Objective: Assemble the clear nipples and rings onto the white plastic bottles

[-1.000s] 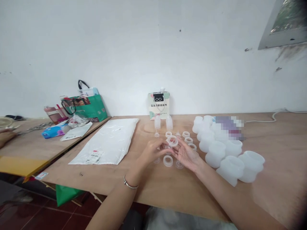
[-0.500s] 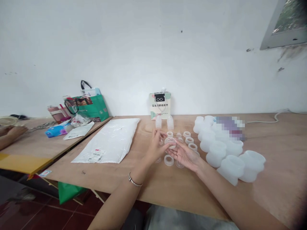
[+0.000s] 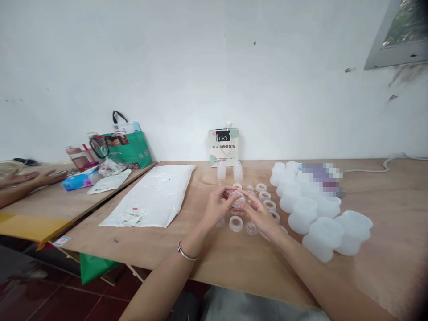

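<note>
Pinching a translucent ring [image 3: 237, 203] between the fingers of left hand [image 3: 216, 206] and right hand [image 3: 262, 217], with both thumbs on it. Whitish, see-through, round-rimmed, too blurred for finer detail. Held above the wooden table [image 3: 247, 261], amid similar loose rings [image 3: 236, 229], apart from frosted containers [image 3: 302, 211] to the right.

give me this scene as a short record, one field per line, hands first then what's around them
left hand: holding one side of a clear round piece
right hand: holding its other side
left wrist: metal bracelet
near hands: translucent rings on the wooden table
to the right: cluster of milky white containers
to the left: white package, lying flat
back: paper bag, upright
</note>
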The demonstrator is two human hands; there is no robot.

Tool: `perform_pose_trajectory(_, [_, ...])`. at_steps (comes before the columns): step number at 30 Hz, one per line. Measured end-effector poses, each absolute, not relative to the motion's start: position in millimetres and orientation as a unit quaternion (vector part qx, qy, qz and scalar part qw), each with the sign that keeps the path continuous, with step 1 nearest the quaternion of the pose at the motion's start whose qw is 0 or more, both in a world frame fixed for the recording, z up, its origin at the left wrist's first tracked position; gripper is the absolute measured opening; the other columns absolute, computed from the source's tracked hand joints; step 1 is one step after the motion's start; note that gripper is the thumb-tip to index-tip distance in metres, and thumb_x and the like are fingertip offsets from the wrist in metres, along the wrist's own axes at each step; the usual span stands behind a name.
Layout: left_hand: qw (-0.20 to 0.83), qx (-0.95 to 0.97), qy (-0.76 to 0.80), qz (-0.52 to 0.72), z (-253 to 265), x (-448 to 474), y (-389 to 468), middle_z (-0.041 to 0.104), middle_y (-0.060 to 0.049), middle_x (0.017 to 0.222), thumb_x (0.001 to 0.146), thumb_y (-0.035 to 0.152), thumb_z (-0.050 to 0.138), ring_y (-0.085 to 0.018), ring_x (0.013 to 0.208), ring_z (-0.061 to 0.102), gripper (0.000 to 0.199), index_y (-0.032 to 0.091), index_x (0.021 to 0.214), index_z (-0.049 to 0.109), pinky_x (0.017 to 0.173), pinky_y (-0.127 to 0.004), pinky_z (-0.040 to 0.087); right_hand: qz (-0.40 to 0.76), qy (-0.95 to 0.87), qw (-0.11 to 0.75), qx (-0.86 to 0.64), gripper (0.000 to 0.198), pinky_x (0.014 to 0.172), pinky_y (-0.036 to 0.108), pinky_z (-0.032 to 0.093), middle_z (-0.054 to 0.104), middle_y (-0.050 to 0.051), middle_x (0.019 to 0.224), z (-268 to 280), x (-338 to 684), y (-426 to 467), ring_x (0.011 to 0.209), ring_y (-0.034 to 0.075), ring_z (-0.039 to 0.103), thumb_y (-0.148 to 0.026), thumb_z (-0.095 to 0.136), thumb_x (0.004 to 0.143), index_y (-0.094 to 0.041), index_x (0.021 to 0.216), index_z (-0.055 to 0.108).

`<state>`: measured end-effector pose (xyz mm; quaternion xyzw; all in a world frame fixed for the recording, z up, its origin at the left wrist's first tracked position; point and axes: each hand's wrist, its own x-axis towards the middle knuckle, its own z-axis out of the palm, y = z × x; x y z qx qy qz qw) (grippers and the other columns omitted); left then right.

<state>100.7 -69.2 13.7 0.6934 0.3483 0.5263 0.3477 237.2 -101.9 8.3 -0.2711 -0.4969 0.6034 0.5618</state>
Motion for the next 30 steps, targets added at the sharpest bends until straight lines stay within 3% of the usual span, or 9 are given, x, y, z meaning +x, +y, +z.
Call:
perform_pose_trajectory(5, [0.371, 0.724, 0.312, 0.49, 14, 96, -69, 0.063, -0.005, 0.087, 0.078, 0.037, 0.056, -0.013, 0.075, 0.056, 0.034, 0.016, 0.104, 0.059, 0.069, -0.026, 0.045, 0.564, -0.511, 0.58, -0.291, 0.03, 0.061, 0.022, 0.052, 0.069, -0.003, 0.081, 7, 239, -99, 0.065, 0.011, 0.065, -0.019, 0.06, 0.074, -0.028, 0.102, 0.059])
perform_pose_trajectory(10, [0.425, 0.707, 0.281, 0.491, 17, 89, -67, 0.061, -0.006, 0.099, 0.085, 0.036, 0.044, -0.014, 0.084, 0.056, 0.033, 0.018, 0.108, 0.059, 0.076, -0.027, 0.044, 0.581, -0.502, 0.577, -0.279, 0.028, 0.059, 0.024, 0.051, 0.068, -0.003, 0.07, 10, 240, -101, 0.062, 0.013, 0.064, -0.019, 0.058, 0.075, -0.027, 0.102, 0.059])
perform_pose_trajectory(13, [0.484, 0.713, 0.248, 0.443, 18, 88, -66, 0.061, -0.006, 0.104, 0.081, 0.035, 0.053, -0.016, 0.09, 0.056, 0.032, 0.019, 0.108, 0.059, 0.083, -0.028, 0.042, 0.594, -0.494, 0.572, -0.276, 0.026, 0.055, 0.022, 0.049, 0.067, -0.002, 0.067, 12, 240, -103, 0.059, 0.012, 0.062, -0.019, 0.06, 0.074, -0.026, 0.1, 0.06])
perform_pose_trajectory(18, [0.548, 0.673, 0.241, 0.434, 13, 88, -60, 0.065, -0.004, 0.084, 0.073, 0.037, 0.063, -0.014, 0.075, 0.058, 0.028, 0.016, 0.093, 0.064, 0.073, -0.025, 0.043, 0.579, -0.512, 0.571, -0.276, 0.029, 0.056, 0.022, 0.049, 0.067, -0.002, 0.068, 11, 241, -104, 0.058, 0.012, 0.062, -0.025, 0.062, 0.075, -0.024, 0.103, 0.058])
perform_pose_trajectory(23, [0.637, 0.597, 0.229, 0.431, 7, 88, -55, 0.06, -0.001, 0.067, 0.062, 0.038, 0.073, -0.008, 0.057, 0.053, 0.033, 0.014, 0.082, 0.063, 0.057, -0.021, 0.042, 0.562, -0.552, 0.547, -0.283, 0.033, 0.062, 0.026, 0.051, 0.068, 0.0, 0.072, 13, 240, -108, 0.066, 0.014, 0.064, -0.03, 0.056, 0.079, -0.024, 0.111, 0.053])
perform_pose_trajectory(26, [0.651, 0.581, 0.227, 0.433, 6, 89, -55, 0.057, 0.001, 0.062, 0.06, 0.039, 0.073, -0.006, 0.05, 0.048, 0.034, 0.014, 0.079, 0.06, 0.052, -0.02, 0.04, 0.574, -0.554, 0.542, -0.264, 0.036, 0.067, 0.028, 0.052, 0.069, 0.001, 0.077, 16, 239, -110, 0.072, 0.016, 0.065, -0.028, 0.06, 0.076, -0.024, 0.112, 0.053])
perform_pose_trajectory(30, [0.638, 0.588, 0.228, 0.442, 9, 90, -56, 0.055, 0.002, 0.059, 0.062, 0.04, 0.072, -0.005, 0.046, 0.046, 0.033, 0.014, 0.076, 0.059, 0.05, -0.02, 0.038, 0.55, -0.574, 0.543, -0.27, 0.034, 0.065, 0.028, 0.051, 0.068, 0.0, 0.073, 17, 238, -112, 0.066, 0.014, 0.064, -0.023, 0.06, 0.075, -0.025, 0.109, 0.054])
